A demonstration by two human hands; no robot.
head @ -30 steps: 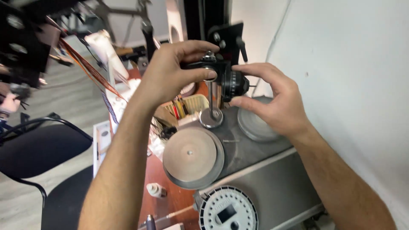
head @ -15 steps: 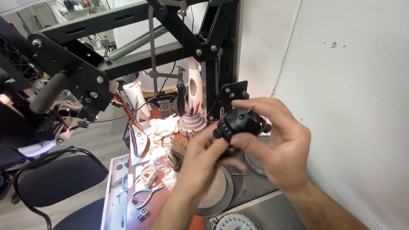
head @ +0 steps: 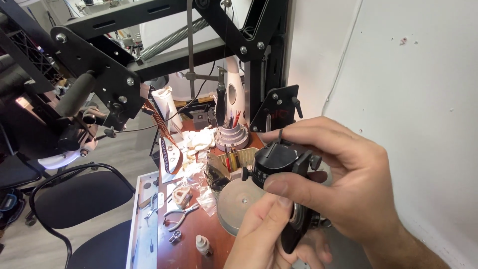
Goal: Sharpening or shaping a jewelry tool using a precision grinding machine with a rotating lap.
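**Two hands hold a small black device up in the air**

The right hand [head: 343, 184] comes in from the right side. Its grip is closed around a small black device [head: 276, 162] with a round top. The fingers curl over the top of it and the thumb presses on the front, so the device sits between the thumb and the fingers. A little black knob sticks out on its right side, and a thin loop stands up from its top.

The left hand [head: 264, 234] comes up from below. Its grip is closed on the lower part of the same device, where a dark piece hangs down. The thumb lies along that lower part, touching it.

The device is held up above the tabletop [head: 184, 244], not resting on it. Just behind and below it lies a round grey metal disc [head: 239, 201].

To the left on the reddish tabletop are pliers [head: 180, 215], a small white bottle [head: 201, 244] and some crumpled white cloth [head: 199, 139]. A round holder with red and dark tools [head: 231, 134] stands farther back. A black metal frame [head: 149, 55] with a spring reaches over it all. A black chair [head: 74, 199] stands at the left.

Much of the device is hidden by the two hands. Its bottom end is dark and hard to make out. The left hand is cut off by the lower edge of the view.
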